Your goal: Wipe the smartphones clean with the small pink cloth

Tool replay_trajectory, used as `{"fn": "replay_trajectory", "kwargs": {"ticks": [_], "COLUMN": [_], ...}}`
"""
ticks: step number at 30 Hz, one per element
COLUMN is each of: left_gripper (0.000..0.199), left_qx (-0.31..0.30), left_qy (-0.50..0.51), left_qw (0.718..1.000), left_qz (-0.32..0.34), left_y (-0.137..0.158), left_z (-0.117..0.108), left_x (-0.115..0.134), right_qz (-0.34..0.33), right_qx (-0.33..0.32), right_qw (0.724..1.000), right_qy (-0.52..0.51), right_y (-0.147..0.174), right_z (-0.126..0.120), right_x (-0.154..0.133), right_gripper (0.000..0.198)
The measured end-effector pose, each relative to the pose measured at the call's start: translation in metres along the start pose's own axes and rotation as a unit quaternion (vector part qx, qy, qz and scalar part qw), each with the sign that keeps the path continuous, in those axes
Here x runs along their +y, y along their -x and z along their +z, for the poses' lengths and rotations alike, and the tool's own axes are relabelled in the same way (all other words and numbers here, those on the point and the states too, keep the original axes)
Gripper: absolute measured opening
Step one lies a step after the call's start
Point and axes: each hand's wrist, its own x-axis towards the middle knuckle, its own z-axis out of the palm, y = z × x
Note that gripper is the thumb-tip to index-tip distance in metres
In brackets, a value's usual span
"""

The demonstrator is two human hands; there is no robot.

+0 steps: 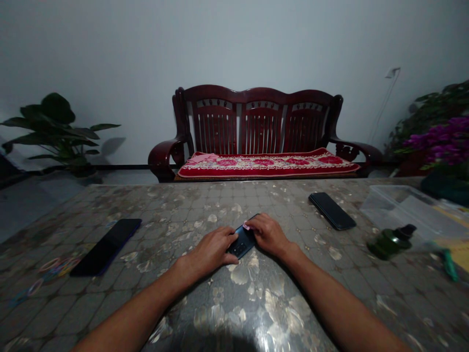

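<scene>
A dark blue smartphone [242,241] lies back side up on the table between my hands, its camera lenses toward me. My left hand [217,245] grips its left edge, thumb at the near end and fingers at the side. Over the far right part of the phone, my right hand [269,233] is closed with a small pink thing [246,225] at the fingertips. The pink thing touches or nearly touches the phone's back; its kind is too small to make out.
A black phone [107,248] lies at left beside colored bands [60,267]. Another dark phone [331,210] is at right, near a green bottle [391,242] and a clear plastic box [399,198]. Beyond the patterned table [176,200] stands a wooden bench [256,122].
</scene>
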Motion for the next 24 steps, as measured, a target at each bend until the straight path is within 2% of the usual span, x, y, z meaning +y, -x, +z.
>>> {"fn": "replay_trajectory", "kwargs": {"ticks": [4, 6, 8, 13, 16, 21, 24], "left_gripper": [0.051, 0.052, 0.051, 0.045, 0.043, 0.041, 0.04], "left_qx": [-0.003, -0.005, -0.007, 0.003, 0.005, -0.002, -0.006], "left_qy": [0.004, 0.006, 0.005, 0.004, 0.008, 0.004, -0.013], "left_qw": [1.0, 1.0, 1.0, 1.0, 1.0, 0.999, 0.998], "left_qz": [-0.003, -0.006, -0.008, -0.013, -0.018, -0.046, -0.065], "left_y": [0.0, 0.0, 0.0, 0.0, 0.001, 0.004, 0.004], "left_z": [-0.001, -0.001, -0.001, 0.0, -0.001, -0.009, -0.01], "left_x": [0.001, 0.002, 0.002, 0.004, 0.007, 0.019, 0.027], "right_qz": [0.071, 0.085, 0.071, -0.012, -0.024, 0.07, 0.081], "right_qx": [0.036, 0.046, 0.048, 0.013, 0.008, 0.056, 0.061], "right_qw": [0.996, 0.993, 0.995, 1.0, 1.0, 0.995, 0.994], "right_qy": [0.051, 0.063, 0.052, -0.003, -0.003, 0.045, 0.043], "right_y": [0.002, 0.003, 0.005, 0.006, 0.007, 0.013, 0.014], "right_z": [-0.003, -0.004, -0.005, -0.003, -0.004, -0.012, -0.013], "right_x": [0.018, 0.024, 0.021, -0.004, -0.005, 0.024, 0.029], "right_gripper": [0.03, 0.031, 0.031, 0.031, 0.033, 0.033, 0.034]}}
